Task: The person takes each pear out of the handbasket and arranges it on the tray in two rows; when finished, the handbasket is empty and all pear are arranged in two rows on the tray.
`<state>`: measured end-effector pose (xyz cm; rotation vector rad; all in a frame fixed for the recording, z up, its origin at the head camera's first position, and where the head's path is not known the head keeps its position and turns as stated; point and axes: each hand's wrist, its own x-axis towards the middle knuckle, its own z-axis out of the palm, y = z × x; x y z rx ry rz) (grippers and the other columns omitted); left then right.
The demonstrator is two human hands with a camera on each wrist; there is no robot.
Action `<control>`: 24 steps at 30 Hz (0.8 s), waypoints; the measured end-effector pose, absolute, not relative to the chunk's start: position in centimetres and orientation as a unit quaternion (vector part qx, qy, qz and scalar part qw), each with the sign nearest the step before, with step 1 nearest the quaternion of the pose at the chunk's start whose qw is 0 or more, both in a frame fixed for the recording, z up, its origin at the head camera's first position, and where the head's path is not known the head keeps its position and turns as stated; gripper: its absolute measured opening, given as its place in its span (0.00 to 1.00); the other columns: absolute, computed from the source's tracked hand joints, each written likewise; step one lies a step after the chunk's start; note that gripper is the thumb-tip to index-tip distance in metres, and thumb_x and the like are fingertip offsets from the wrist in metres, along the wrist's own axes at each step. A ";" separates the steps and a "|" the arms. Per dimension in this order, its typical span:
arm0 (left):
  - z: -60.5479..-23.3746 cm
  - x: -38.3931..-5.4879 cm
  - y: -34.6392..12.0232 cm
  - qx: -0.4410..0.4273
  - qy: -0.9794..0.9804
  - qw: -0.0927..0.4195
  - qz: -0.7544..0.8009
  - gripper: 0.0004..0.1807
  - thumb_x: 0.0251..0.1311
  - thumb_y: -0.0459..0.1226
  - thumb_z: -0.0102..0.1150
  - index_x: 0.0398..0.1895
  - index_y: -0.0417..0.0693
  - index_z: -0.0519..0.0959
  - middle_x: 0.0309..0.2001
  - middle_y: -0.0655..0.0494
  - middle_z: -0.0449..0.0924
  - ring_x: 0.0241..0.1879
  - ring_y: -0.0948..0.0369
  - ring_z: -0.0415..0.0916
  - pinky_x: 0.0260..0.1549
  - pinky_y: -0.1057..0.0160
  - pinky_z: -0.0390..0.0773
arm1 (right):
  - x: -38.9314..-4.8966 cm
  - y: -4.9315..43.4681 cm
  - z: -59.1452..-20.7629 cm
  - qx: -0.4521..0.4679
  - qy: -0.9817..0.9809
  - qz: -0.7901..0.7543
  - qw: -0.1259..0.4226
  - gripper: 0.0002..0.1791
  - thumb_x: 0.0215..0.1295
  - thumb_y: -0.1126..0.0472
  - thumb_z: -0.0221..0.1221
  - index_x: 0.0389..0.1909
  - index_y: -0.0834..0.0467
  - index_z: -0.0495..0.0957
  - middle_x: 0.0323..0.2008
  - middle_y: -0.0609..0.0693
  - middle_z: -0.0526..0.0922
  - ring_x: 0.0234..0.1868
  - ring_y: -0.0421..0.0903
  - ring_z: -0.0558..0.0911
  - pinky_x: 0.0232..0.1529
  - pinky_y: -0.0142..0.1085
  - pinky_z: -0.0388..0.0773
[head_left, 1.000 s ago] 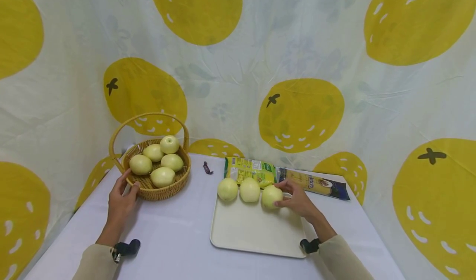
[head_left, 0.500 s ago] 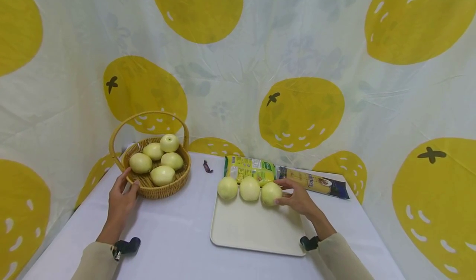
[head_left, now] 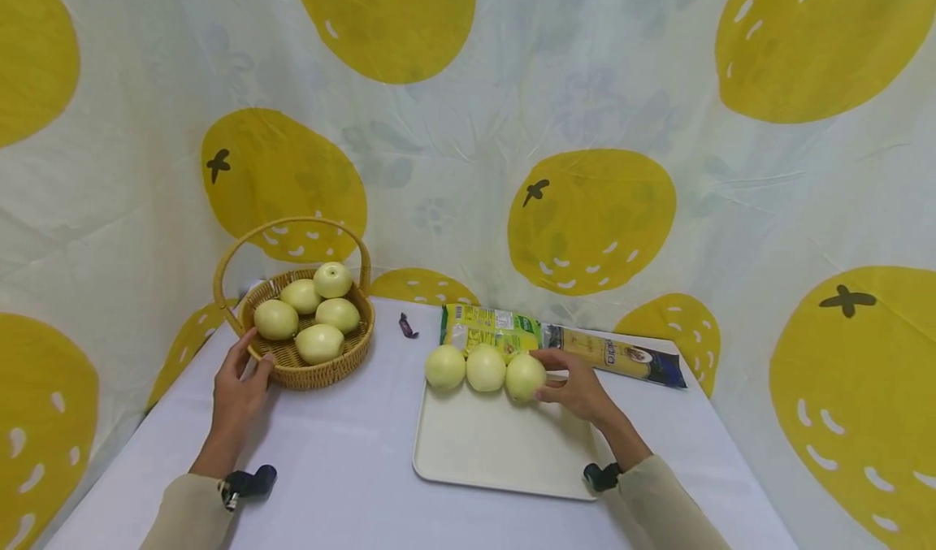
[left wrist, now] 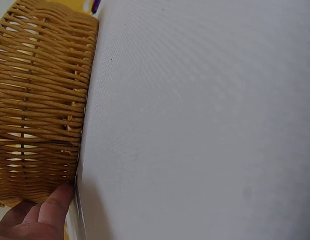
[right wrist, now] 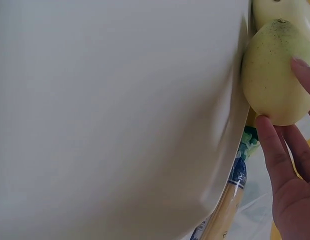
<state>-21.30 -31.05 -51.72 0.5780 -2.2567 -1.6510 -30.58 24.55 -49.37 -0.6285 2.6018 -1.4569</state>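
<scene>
At the left of the head view, my left hand (head_left: pixel 240 387) holds the near left side of a wicker basket (head_left: pixel 310 378) with an arched handle. In the left wrist view its fingers (left wrist: pixel 55 206) lie against the woven wall, low by the tablecloth. Several small pale green melons (head_left: pixel 319 344) sit in the basket. On the right, my right hand (head_left: pixel 578 386) pinches a melon (head_left: pixel 524 378) between thumb and fingers at the tray's far edge. Two more melons, the middle one (head_left: pixel 486 368) and the left one (head_left: pixel 445 367), stand beside it in a row.
The cream tray (head_left: pixel 504 448) lies on a white tablecloth (head_left: pixel 344 452). Behind it are a green and yellow packet (head_left: pixel 490 327) and a long blue and tan packet (head_left: pixel 621 357). A small purple wrapped sweet (head_left: pixel 407 326) lies right of the basket. A fruit-print curtain (head_left: pixel 446 152) hangs behind.
My right hand has shifted slightly left with its melon, which now sits up against the middle one. My left hand and the basket have stayed put.
</scene>
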 end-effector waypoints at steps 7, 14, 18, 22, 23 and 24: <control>-51.7 -21.4 -31.1 0.203 -0.782 0.139 -0.573 0.36 0.82 0.51 0.45 0.88 0.70 0.49 0.89 0.52 0.35 0.87 0.46 0.38 0.80 0.37 0.61 | -30.2 24.8 -49.2 -0.189 0.862 -0.469 0.039 0.38 0.55 0.72 0.76 0.69 0.62 0.78 0.66 0.64 0.81 0.66 0.65 0.80 0.63 0.52 0.87; -51.8 -21.5 -31.2 0.206 -0.779 0.136 -0.576 0.36 0.82 0.51 0.45 0.88 0.72 0.48 0.89 0.54 0.35 0.87 0.46 0.38 0.79 0.37 0.62 | -30.1 24.7 -48.6 -0.176 0.871 -0.457 0.024 0.38 0.53 0.70 0.78 0.68 0.59 0.79 0.68 0.62 0.80 0.68 0.64 0.79 0.65 0.52 0.86; -51.9 -21.6 -31.3 0.207 -0.779 0.136 -0.575 0.36 0.82 0.51 0.46 0.87 0.72 0.48 0.89 0.53 0.35 0.87 0.46 0.38 0.79 0.37 0.61 | -30.0 24.2 -47.7 -0.171 0.883 -0.436 0.007 0.38 0.54 0.65 0.80 0.68 0.57 0.79 0.69 0.60 0.80 0.70 0.64 0.78 0.67 0.55 0.83; -52.0 -21.6 -31.3 0.211 -0.780 0.137 -0.573 0.36 0.82 0.51 0.46 0.87 0.72 0.49 0.89 0.52 0.35 0.87 0.44 0.39 0.79 0.36 0.62 | -29.9 23.1 -46.5 -0.178 0.878 -0.444 -0.002 0.39 0.56 0.62 0.80 0.70 0.54 0.78 0.69 0.61 0.79 0.70 0.66 0.77 0.69 0.58 0.81; -51.9 -21.6 -31.2 0.212 -0.780 0.137 -0.573 0.36 0.82 0.51 0.46 0.87 0.72 0.49 0.89 0.53 0.36 0.87 0.45 0.39 0.79 0.36 0.62 | -29.8 22.7 -46.2 -0.180 0.876 -0.448 -0.005 0.38 0.56 0.62 0.79 0.70 0.53 0.78 0.69 0.61 0.79 0.70 0.66 0.78 0.69 0.59 0.81; -51.9 -21.6 -31.2 0.213 -0.780 0.138 -0.572 0.36 0.82 0.51 0.46 0.87 0.72 0.49 0.89 0.53 0.36 0.87 0.44 0.39 0.79 0.36 0.62 | -29.7 22.3 -45.9 -0.181 0.873 -0.452 -0.007 0.38 0.56 0.62 0.80 0.70 0.52 0.79 0.69 0.60 0.79 0.69 0.66 0.78 0.69 0.59 0.81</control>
